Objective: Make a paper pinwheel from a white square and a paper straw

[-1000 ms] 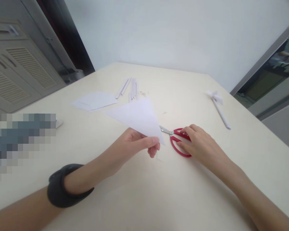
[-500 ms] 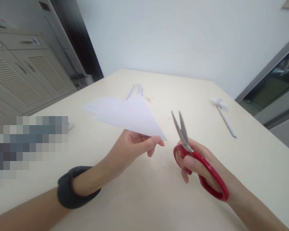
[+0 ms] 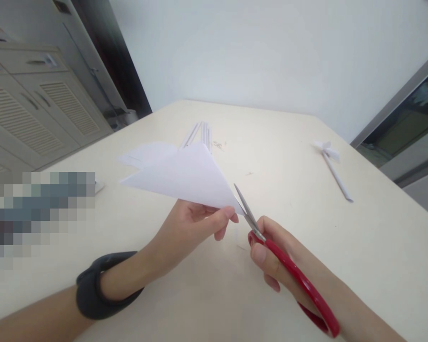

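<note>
A white sheet of paper folded into a triangle [image 3: 178,173] is pinched along its lower edge by my left hand [image 3: 199,223], thumb on top near the right corner. My right hand [image 3: 281,251] grips a pair of scissors [image 3: 299,275] with red handles. The scissors' slightly parted metal blades are at the paper's right corner, one in front of it and the other partly hidden. Behind the folded paper lies more white paper [image 3: 153,152] on the table.
Thin rolled paper sticks [image 3: 206,135] lie at the back middle, beside small scraps [image 3: 218,145]. A paper pinwheel on a stick [image 3: 335,173] rests on the right of the white table [image 3: 278,156]. At the left, a blurred-out item [image 3: 39,204] covers part of the table.
My right hand has brought the scissors left and down to the paper's corner, and the blades have come closer together. My left hand and the folded paper have shifted slightly left and down.
</note>
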Demonstrator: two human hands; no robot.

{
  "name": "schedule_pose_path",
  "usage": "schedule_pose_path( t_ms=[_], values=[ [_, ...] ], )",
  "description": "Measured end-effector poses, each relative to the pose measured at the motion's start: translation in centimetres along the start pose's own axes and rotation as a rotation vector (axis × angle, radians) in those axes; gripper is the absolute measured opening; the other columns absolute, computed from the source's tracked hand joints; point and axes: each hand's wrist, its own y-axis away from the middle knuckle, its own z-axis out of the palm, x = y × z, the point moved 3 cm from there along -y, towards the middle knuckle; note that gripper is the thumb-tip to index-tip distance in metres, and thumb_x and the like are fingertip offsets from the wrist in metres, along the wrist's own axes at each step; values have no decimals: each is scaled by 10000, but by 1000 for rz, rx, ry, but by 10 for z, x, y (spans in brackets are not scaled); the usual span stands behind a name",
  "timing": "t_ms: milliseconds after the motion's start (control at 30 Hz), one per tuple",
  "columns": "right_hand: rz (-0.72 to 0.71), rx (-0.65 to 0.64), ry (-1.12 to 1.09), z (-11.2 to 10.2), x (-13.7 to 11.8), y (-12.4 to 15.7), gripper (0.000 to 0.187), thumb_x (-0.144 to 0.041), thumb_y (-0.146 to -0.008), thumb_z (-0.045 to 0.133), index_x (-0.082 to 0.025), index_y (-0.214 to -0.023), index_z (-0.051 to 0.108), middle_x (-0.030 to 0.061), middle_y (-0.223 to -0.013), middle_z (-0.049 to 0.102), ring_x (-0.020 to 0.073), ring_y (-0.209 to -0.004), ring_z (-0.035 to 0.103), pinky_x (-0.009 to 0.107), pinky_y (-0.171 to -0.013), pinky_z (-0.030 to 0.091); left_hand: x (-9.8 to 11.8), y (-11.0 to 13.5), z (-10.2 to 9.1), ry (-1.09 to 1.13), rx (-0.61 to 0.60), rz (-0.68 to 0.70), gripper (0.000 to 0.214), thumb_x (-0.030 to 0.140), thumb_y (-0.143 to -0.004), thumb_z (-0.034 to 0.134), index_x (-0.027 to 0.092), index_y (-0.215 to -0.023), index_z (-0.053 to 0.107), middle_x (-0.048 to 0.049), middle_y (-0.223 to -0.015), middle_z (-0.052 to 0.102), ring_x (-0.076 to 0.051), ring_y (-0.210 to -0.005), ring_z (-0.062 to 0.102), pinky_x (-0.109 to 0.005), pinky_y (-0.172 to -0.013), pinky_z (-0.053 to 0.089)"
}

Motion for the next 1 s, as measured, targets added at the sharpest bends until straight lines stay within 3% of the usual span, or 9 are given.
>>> schedule_pose_path(
  t_ms=[167, 333, 1000],
  values=[
    [29, -13, 7, -2, 2, -1, 361, -550, -860, 445, -218, -740, 371, -65, -601, 400, 81, -524, 348, 230, -516, 290, 1, 2, 1, 24, 12, -17, 190, 258, -847, 553, 221, -669, 609, 85, -465, 496, -86, -540, 494, -252, -712, 439],
    [21, -41, -35, -1, 3, -3, 349, -548, -868, 433, -220, -762, 383, -59, -626, 409, 88, -567, 386, 244, -580, 313, 1, 1, 2, 21, 7, -41, 213, 274, -850, 549, 221, -650, 600, 87, -462, 496, -88, -550, 498, -253, -737, 442],
    [32, -84, -115, 0, 3, -2, 357, -563, -862, 425, -209, -830, 454, -43, -658, 410, 102, -588, 388, 273, -639, 357, 0, 2, 4, 28, 5, -68, 164, 269, -841, 555, 213, -699, 614, 83, -459, 508, -87, -513, 493, -227, -610, 424]
  ],
)
